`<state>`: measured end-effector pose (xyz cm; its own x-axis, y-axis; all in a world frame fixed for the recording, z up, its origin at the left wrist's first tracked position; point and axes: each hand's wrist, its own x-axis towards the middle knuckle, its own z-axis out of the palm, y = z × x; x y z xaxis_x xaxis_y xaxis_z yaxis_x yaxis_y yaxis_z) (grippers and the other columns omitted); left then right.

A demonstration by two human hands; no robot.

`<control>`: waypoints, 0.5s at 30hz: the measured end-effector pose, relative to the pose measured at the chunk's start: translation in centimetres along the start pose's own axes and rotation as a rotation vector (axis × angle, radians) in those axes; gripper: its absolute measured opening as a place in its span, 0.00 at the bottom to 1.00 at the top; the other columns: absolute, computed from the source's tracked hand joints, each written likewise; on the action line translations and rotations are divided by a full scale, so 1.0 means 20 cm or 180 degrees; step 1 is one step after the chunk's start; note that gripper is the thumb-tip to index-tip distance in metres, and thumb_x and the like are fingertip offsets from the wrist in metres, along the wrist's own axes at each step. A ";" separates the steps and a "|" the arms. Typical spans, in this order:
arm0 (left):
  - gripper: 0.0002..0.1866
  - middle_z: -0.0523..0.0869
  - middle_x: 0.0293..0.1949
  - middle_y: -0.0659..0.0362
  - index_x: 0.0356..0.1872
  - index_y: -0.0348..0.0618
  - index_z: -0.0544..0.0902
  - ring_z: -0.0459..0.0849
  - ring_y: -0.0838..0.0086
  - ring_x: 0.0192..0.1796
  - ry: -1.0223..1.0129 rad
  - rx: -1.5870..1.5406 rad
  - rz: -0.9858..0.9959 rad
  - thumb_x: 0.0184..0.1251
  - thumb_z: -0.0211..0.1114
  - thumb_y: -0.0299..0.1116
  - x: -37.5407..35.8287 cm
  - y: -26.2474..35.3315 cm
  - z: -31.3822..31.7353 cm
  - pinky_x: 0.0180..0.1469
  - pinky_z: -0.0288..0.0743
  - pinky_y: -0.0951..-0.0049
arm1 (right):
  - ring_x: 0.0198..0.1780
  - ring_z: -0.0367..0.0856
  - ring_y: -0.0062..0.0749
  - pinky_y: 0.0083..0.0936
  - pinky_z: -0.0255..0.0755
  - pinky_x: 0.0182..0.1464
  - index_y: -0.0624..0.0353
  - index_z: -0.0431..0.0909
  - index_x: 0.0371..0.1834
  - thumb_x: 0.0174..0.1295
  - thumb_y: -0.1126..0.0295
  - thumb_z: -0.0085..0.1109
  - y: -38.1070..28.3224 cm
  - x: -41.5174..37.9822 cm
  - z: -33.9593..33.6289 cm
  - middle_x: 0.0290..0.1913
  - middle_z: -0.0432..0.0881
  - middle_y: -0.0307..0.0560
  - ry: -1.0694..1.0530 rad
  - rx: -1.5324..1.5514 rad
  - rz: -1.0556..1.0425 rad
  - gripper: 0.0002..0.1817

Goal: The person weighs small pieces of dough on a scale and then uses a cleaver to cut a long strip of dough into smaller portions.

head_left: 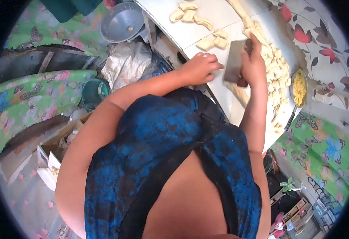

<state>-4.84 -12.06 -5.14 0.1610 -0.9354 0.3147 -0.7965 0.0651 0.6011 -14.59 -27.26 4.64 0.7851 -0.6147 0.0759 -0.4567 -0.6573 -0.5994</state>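
Observation:
My right hand (255, 63) grips a flat metal dough scraper (233, 59), its wide blade standing over the white tabletop (218, 26). Just beyond the blade runs a long rope of pale dough (242, 14), and another dough strip (238, 95) lies on the near side. To the right of my right hand spreads a pile of small cut dough pieces (277, 71). My left hand (202, 68) is at the table's left edge, fingers loosely bent and apart, holding nothing. Close by it are larger dough chunks (214, 41), with more dough chunks (188, 15) farther off.
On the table's right side sits a dish of yellow crumbly food (300, 88). A grey metal basin (122, 23), a pale plastic sack (124, 63) and a green bucket (94, 93) are left of the table. Flowered sheeting (318, 44) borders its right.

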 end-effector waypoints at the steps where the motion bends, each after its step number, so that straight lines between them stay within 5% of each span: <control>1: 0.20 0.77 0.47 0.55 0.44 0.44 0.81 0.74 0.61 0.51 -0.0105 0.0075 -0.0091 0.50 0.67 0.41 0.00 -0.05 -0.01 0.56 0.64 0.60 | 0.61 0.71 0.47 0.31 0.63 0.62 0.53 0.55 0.69 0.61 0.73 0.47 -0.04 -0.06 -0.08 0.59 0.71 0.62 -0.0040 0.0457 0.0350 0.30; 4: 0.21 0.76 0.51 0.55 0.44 0.44 0.81 0.74 0.61 0.54 0.0575 0.0596 0.0076 0.50 0.69 0.42 0.02 0.02 -0.07 0.57 0.63 0.60 | 0.60 0.72 0.42 0.30 0.63 0.61 0.53 0.55 0.69 0.62 0.76 0.47 -0.07 -0.26 -0.20 0.59 0.72 0.57 0.0194 0.0587 0.0479 0.30; 8: 0.23 0.77 0.53 0.56 0.48 0.44 0.80 0.73 0.63 0.57 -0.0176 0.0092 0.0591 0.51 0.68 0.42 0.12 0.10 0.02 0.58 0.63 0.61 | 0.59 0.72 0.42 0.29 0.63 0.61 0.53 0.55 0.70 0.62 0.77 0.46 -0.03 -0.39 -0.18 0.58 0.72 0.58 0.0191 0.0603 0.0387 0.30; 10: 0.23 0.79 0.51 0.57 0.50 0.45 0.79 0.75 0.65 0.56 -0.0133 0.0065 0.0692 0.51 0.68 0.42 0.14 0.12 0.09 0.57 0.65 0.63 | 0.58 0.75 0.51 0.36 0.69 0.56 0.53 0.54 0.69 0.64 0.77 0.45 -0.07 -0.42 -0.17 0.57 0.73 0.66 0.0062 0.0449 0.0577 0.29; 15: 0.17 0.82 0.42 0.63 0.41 0.47 0.81 0.79 0.69 0.48 -0.0629 0.0316 0.0780 0.50 0.68 0.40 0.15 0.11 0.13 0.50 0.68 0.66 | 0.57 0.75 0.54 0.38 0.70 0.55 0.52 0.52 0.70 0.64 0.77 0.44 -0.03 -0.48 -0.13 0.58 0.72 0.66 0.0002 0.0289 0.0633 0.29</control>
<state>-7.67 -15.71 -4.75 -0.1509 -0.9460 0.2868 -0.8520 0.2716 0.4475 -22.95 -22.22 6.31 0.6830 -0.7287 -0.0504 -0.5630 -0.4813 -0.6718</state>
